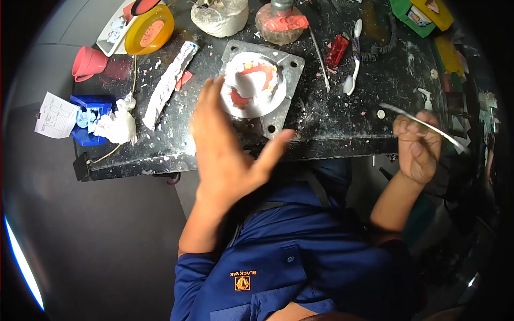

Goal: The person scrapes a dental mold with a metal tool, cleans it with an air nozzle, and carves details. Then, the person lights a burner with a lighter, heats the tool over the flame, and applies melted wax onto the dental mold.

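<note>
My left hand [222,144] is open, thumb spread from the fingers. It appears over the near left side of a square metal dental flask [286,101] with holes in its corners. In the flask sits a white plaster dental model [249,109] carrying pink wax [262,68] and a row of teeth; my fingertips overlap its left edge, and contact cannot be judged. Off to the right, past the bench edge, my right hand [417,150] holds a thin, double-ended metal wax spatula [425,124] between its fingers.
A toothbrush [354,67], a red block [337,51] and a thin metal tool [319,59] lie right of the flask. Leftward are a rolled white tube [168,85], a pink cup [89,64], a yellow bowl [150,32] and a blue holder [88,140]. White bowl [219,18] behind.
</note>
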Demonstrator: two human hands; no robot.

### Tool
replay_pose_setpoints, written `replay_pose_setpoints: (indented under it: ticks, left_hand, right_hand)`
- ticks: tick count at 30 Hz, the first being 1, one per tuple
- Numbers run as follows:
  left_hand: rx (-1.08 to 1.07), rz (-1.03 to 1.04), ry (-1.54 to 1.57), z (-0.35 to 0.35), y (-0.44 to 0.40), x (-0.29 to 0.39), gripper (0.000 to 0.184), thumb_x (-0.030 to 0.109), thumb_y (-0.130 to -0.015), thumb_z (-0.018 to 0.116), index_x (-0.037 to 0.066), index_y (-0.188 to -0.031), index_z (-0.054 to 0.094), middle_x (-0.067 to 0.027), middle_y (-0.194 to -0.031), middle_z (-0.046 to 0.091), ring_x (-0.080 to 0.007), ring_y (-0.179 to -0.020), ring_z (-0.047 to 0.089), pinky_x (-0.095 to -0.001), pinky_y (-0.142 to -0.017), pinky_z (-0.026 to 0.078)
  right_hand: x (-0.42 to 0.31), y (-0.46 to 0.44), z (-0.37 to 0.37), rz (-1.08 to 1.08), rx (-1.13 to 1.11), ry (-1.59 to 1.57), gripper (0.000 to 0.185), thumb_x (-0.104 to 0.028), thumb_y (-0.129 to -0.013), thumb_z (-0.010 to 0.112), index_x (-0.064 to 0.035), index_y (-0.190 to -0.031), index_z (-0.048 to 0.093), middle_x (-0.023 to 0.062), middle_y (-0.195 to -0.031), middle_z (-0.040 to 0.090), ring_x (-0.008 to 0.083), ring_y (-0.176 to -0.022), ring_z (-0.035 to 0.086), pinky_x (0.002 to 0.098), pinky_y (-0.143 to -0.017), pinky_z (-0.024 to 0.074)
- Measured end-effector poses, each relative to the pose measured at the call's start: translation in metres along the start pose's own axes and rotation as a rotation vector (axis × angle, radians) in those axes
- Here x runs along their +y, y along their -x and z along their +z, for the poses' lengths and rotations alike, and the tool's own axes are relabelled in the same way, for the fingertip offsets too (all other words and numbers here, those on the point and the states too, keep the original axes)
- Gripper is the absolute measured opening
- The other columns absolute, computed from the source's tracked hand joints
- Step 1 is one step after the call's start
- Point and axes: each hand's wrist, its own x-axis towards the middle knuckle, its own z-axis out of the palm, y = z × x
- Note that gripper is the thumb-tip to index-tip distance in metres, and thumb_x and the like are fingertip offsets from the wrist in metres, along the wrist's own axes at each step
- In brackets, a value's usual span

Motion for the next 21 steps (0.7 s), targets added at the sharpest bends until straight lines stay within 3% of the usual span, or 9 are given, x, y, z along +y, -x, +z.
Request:
replay_pose_setpoints:
  ticks: [3,5,6,10,11,12,14,20,21]
  left_hand:
    - [0.007,0.002,-0.212,0.02,-0.008,0.004,0.111,0.044,-0.07,0.089,-0.009,-0.149,0.033,-0.0362,-0.141,0.042,-0.0503,-0.136,0.04,-0.0555,-0.113,0.032]
    - [-0.025,0.04,-0.148,0.016,-0.013,-0.005,0.109,0.04,-0.068,0.089,-0.008,-0.149,0.033,-0.0345,-0.141,0.043,-0.0495,-0.135,0.041,-0.0556,-0.113,0.032]
    - [-0.056,0.075,-0.087,0.011,-0.014,-0.011,0.108,0.036,-0.067,0.089,-0.007,-0.149,0.034,-0.0328,-0.141,0.043,-0.0487,-0.134,0.041,-0.0558,-0.113,0.032]
    - [-0.078,0.14,-0.153,-0.004,-0.022,-0.024,0.107,0.034,-0.064,0.091,-0.004,-0.147,0.037,-0.023,-0.14,0.05,-0.0414,-0.13,0.049,-0.0478,-0.112,0.037]
    - [-0.084,0.125,-0.153,-0.004,-0.02,-0.026,0.107,0.034,-0.064,0.091,-0.004,-0.147,0.037,-0.023,-0.14,0.05,-0.0414,-0.13,0.049,-0.0478,-0.112,0.037]
    - [-0.073,0.128,-0.146,-0.002,-0.019,-0.028,0.108,0.035,-0.063,0.092,-0.005,-0.147,0.037,-0.0231,-0.139,0.051,-0.0414,-0.13,0.05,-0.048,-0.112,0.038]
    - [-0.069,0.124,-0.136,0.002,-0.017,-0.033,0.109,0.037,-0.063,0.092,-0.006,-0.146,0.037,-0.0232,-0.139,0.051,-0.0413,-0.129,0.051,-0.0482,-0.111,0.04]
    - [0.056,0.074,0.14,0.006,-0.015,-0.046,0.109,0.042,-0.062,0.09,-0.012,-0.14,0.038,-0.027,-0.128,0.055,-0.0384,-0.121,0.059,-0.0466,-0.105,0.046]
    - [0.175,0.091,0.168,0.016,-0.016,-0.049,0.104,0.046,-0.052,0.092,-0.008,-0.13,0.049,-0.0224,-0.119,0.058,-0.0376,-0.108,0.059,-0.045,-0.095,0.047]
  right_hand:
    - [0.003,-0.015,0.034,-0.012,0.039,0.11,0.023,-0.019,-0.1,0.061,0.0029,-0.102,0.055,0.0101,-0.079,0.055,0.0178,-0.072,0.052,0.0329,-0.068,0.0453]
    - [0.003,-0.022,0.057,0.071,0.232,0.247,0.033,-0.024,-0.11,0.044,-0.0033,-0.084,0.048,0.0066,-0.072,0.046,0.0137,-0.06,0.042,0.0301,-0.058,0.0417]
    - [0.006,-0.021,0.059,0.101,0.22,0.174,0.045,-0.038,-0.113,0.033,-0.0022,-0.091,0.05,0.0068,-0.072,0.048,0.0147,-0.062,0.046,0.0287,-0.057,0.0432]
    - [0.01,-0.03,0.081,0.122,-0.044,0.138,0.075,-0.053,-0.11,0.034,0.0167,-0.131,0.052,0.0281,-0.106,0.07,0.025,-0.078,0.07,0.0314,-0.066,0.0564]
    - [0.01,-0.032,0.093,0.11,-0.12,0.437,0.064,-0.043,-0.108,0.05,0.017,-0.129,0.055,0.0306,-0.114,0.069,0.0226,-0.08,0.071,0.0306,-0.068,0.057]
    - [0.013,-0.035,0.102,0.07,-0.074,0.415,0.029,-0.01,-0.097,0.07,0.0088,-0.12,0.067,0.0205,-0.113,0.074,0.0168,-0.085,0.074,0.0251,-0.072,0.0576]
    - [0.027,-0.033,0.107,0.079,-0.058,0.357,0.027,0.001,-0.094,0.07,0.0085,-0.12,0.067,0.0191,-0.107,0.076,0.0164,-0.084,0.075,0.0242,-0.071,0.0587]
    - [0.03,-0.052,0.137,-0.271,-0.303,0.735,0.021,-0.001,-0.094,0.069,0.009,-0.112,0.069,0.0256,-0.112,0.071,0.0349,-0.1,0.073,0.0391,-0.087,0.0606]
    - [0.037,-0.053,0.138,-0.363,-0.309,0.777,0.02,0.001,-0.093,0.069,0.0097,-0.111,0.069,0.0247,-0.111,0.072,0.0353,-0.101,0.073,0.0407,-0.089,0.0599]
